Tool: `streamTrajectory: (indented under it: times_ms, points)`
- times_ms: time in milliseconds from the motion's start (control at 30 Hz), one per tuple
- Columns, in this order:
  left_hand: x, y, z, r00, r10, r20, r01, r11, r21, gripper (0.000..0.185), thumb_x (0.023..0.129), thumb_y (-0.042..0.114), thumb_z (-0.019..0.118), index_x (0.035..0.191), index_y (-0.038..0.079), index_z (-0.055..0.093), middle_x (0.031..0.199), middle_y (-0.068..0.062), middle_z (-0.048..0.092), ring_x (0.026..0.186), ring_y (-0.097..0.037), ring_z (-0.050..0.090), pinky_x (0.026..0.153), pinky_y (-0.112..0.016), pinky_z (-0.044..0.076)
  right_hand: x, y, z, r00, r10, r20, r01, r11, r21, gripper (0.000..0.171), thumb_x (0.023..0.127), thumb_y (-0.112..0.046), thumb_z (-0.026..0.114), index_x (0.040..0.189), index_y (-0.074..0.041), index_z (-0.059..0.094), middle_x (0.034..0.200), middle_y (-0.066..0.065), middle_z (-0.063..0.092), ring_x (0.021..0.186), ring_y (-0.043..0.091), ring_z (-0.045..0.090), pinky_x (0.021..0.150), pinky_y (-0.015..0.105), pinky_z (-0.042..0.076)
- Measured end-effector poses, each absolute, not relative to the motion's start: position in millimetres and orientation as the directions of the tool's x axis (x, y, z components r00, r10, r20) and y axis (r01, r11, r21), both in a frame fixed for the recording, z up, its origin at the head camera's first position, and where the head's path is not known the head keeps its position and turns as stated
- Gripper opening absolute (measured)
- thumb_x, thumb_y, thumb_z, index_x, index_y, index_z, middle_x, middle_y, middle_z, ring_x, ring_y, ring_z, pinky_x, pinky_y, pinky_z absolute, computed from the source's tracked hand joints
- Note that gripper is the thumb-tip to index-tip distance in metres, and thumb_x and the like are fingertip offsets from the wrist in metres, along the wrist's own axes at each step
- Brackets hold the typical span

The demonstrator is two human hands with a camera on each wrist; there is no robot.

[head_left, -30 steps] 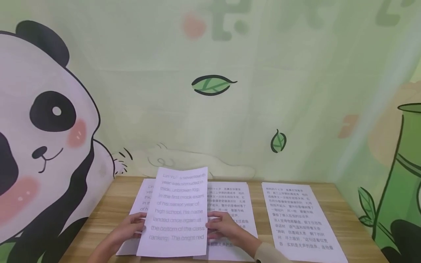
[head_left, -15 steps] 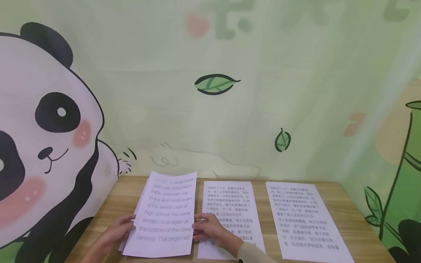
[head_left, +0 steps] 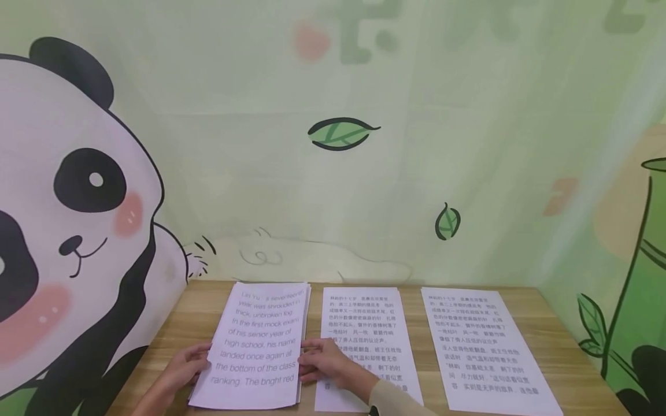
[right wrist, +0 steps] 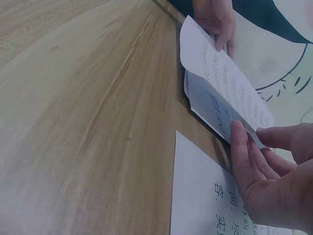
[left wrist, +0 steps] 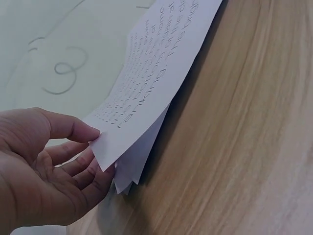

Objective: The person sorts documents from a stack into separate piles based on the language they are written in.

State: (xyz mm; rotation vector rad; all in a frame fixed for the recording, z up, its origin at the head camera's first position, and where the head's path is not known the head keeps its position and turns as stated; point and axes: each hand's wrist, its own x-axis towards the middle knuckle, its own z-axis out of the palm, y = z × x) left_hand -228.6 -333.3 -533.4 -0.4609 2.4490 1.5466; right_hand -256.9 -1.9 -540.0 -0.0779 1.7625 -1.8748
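Note:
A white sheet of paper (head_left: 255, 346) printed in English lies over other sheets at the left of the table, its near part a little raised. My left hand (head_left: 182, 367) pinches its left edge between thumb and fingers; the left wrist view shows the lower sheets (left wrist: 139, 152) fanned just beneath. At the right edge, my right hand (head_left: 328, 361) pinches the same sheet, as the right wrist view shows with the thumb above and the fingers below. That hand hovers over the middle stack (head_left: 359, 315) of paper with Chinese print and hides part of its text.
Another sheet with Chinese print (head_left: 484, 346) lies at the right of the wooden table (head_left: 432, 370). Behind the table's far edge hangs a green backdrop (head_left: 250, 173) with a panda, leaves and bamboo drawn on it.
Both hands have carried the English sheet left and down, off the middle stack and onto the left sheets. More of the middle stack's text now shows.

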Motion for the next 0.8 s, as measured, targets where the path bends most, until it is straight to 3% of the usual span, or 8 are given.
streamTrajectory:
  times_ms: [300,567,800]
  points:
    - [-232.2,-325.0,-542.5,-0.946,-0.183,-0.269,-0.323,0.421,0.848,0.060,0.085,-0.001,0.067,0.141,-0.012,0.048,0.113,-0.029,0.065,0.087,-0.019,0.064,0.069,-0.031,0.053,-261.8,2.6,-541.5,-0.841,-0.387,-0.377,0.378,0.077,-0.923,0.049,0.092,0.001,0.065,0.139,0.007,0.053,0.093,0.015,0.073,0.074,0.015,0.071,0.074,0.035,0.064]
    - [-232.3,-339.0,-536.4,-0.949,-0.255,-0.188,-0.285,0.432,0.856,0.050,0.091,-0.001,0.065,0.135,-0.016,0.049,0.102,-0.024,0.070,0.078,-0.015,0.066,0.064,-0.027,0.057,-262.4,26.5,-541.8,-0.830,-0.453,-0.326,0.325,0.081,-0.942,0.048,0.095,-0.006,0.063,0.140,0.008,0.052,0.109,0.022,0.075,0.079,0.016,0.076,0.075,0.033,0.064]
    - [-228.8,-315.1,-511.2,-0.972,-0.184,-0.146,-0.213,0.430,0.877,0.055,0.093,0.003,0.065,0.143,-0.013,0.045,0.107,-0.020,0.072,0.081,-0.013,0.066,0.065,-0.026,0.054,-262.3,63.4,-534.5,-0.833,-0.456,-0.314,0.297,0.112,-0.948,0.049,0.097,-0.011,0.062,0.141,0.007,0.052,0.113,0.021,0.075,0.082,0.014,0.075,0.073,0.029,0.064]
